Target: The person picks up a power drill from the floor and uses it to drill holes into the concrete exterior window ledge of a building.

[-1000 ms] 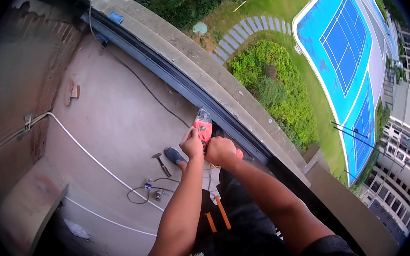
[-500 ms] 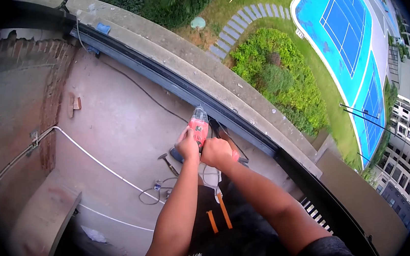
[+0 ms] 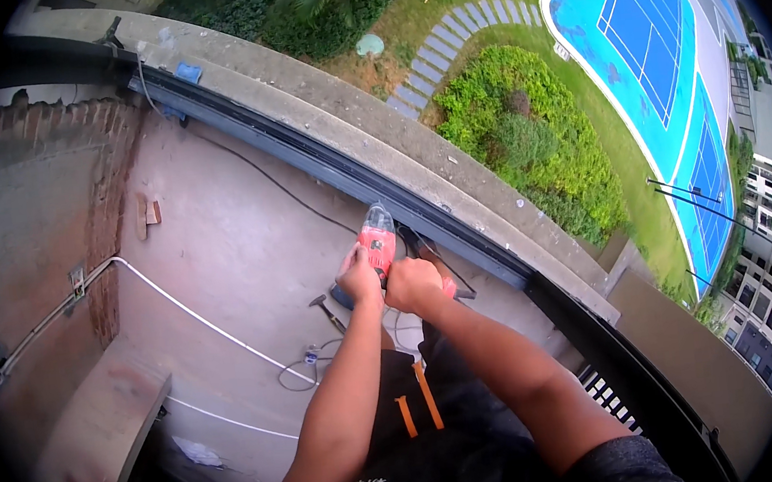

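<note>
Both of my hands are closed on a red corded-looking power tool with a grey, partly clear nose. Along its left side is my left hand, gripping the body behind the nose. My right hand wraps the rear part, which is mostly hidden under the fingers. The nose meets or almost meets the inner side of a dark metal frame rail; contact and any bit at the tip cannot be made out.
A hammer and a looped cable lie on the floor left of my arms. White conduit crosses the floor, and brick pieces lie near the wall. Beyond the rail, a concrete ledge borders the drop to a garden.
The whole view has shifted slightly. My hands keep their grip on the power tool, and its nose stays at the rail.
</note>
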Motion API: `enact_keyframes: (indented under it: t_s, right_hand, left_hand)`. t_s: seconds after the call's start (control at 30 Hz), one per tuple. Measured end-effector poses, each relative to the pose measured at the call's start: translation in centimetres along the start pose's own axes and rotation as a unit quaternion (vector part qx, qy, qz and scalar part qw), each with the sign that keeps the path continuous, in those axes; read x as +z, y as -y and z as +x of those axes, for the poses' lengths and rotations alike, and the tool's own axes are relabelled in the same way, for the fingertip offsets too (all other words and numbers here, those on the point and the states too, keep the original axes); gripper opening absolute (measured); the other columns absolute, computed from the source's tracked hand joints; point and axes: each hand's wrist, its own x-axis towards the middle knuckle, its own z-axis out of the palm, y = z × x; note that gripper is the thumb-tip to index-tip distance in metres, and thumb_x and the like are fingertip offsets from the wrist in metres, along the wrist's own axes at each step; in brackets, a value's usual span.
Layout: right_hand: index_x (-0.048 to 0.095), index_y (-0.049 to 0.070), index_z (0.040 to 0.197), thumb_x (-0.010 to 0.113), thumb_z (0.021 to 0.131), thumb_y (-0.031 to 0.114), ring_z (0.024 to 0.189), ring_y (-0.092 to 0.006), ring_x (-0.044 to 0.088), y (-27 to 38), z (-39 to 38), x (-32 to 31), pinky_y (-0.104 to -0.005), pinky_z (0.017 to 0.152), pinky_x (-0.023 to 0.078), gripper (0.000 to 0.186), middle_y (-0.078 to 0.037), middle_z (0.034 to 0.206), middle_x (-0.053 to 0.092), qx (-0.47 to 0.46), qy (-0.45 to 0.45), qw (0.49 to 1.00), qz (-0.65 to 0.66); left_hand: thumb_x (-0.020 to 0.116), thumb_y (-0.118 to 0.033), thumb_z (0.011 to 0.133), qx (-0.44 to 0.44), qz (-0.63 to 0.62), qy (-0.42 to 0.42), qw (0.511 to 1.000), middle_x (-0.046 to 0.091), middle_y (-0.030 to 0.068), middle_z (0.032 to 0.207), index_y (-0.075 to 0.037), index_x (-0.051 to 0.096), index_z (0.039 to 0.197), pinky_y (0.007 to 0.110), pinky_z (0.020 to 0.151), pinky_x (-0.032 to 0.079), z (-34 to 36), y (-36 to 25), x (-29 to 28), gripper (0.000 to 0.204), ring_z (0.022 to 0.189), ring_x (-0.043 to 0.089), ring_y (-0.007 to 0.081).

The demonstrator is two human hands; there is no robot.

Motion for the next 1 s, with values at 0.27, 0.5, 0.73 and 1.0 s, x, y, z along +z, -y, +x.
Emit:
enact_keyframes:
  t_s: [0.27, 0.5, 0.73, 1.0]
  right_hand:
    - [0.083, 0.003, 0.099, 0.066, 0.086, 0.029, 0.102, -0.0352, 0.079, -0.1, 0.7, -0.4, -0.0450, 0.089, 0.063, 0.034, -0.021, 0.107, 0.080, -0.001, 0.008, 1.000, -0.016]
    - [0.083, 0.002, 0.098, 0.067, 0.084, 0.031, 0.102, -0.0355, 0.079, -0.4, 1.0, -0.5, -0.0452, 0.089, 0.063, 0.036, -0.023, 0.107, 0.080, 0.002, -0.007, 1.000, -0.012]
    - [0.082, 0.001, 0.093, 0.066, 0.084, 0.029, 0.097, -0.0374, 0.079, -1.1, 0.7, 0.7, -0.0462, 0.087, 0.063, 0.034, -0.024, 0.102, 0.080, 0.005, -0.013, 1.000, 0.015]
    - [0.082, 0.001, 0.090, 0.066, 0.083, 0.028, 0.094, -0.0381, 0.079, -0.8, 0.8, 1.0, -0.0467, 0.085, 0.063, 0.032, -0.024, 0.098, 0.080, 0.005, -0.030, 0.999, 0.023]
  left_hand:
    - [0.070, -0.014, 0.103, 0.006, 0.014, 0.008, 1.000, 0.076, 0.0159, 0.130, 0.008, 0.073, 0.132, 0.034, 0.101, 0.055, 1.1, 0.8, 0.1, 0.036, 0.114, 0.072, 0.0223]
    - [0.070, -0.016, 0.103, 0.012, 0.026, 0.011, 1.000, 0.076, 0.0153, 0.130, 0.007, 0.074, 0.131, 0.034, 0.101, 0.055, 1.3, 0.6, 0.5, 0.036, 0.114, 0.073, 0.0221]
    - [0.069, -0.017, 0.105, 0.010, 0.044, 0.027, 0.999, 0.075, 0.0155, 0.133, 0.007, 0.072, 0.133, 0.034, 0.105, 0.054, 0.9, 0.9, 0.6, 0.038, 0.119, 0.072, 0.0227]
    - [0.069, -0.016, 0.104, 0.005, 0.041, 0.029, 0.999, 0.076, 0.0149, 0.131, 0.008, 0.073, 0.131, 0.033, 0.105, 0.054, 1.3, 0.8, 0.6, 0.036, 0.118, 0.072, 0.0220]
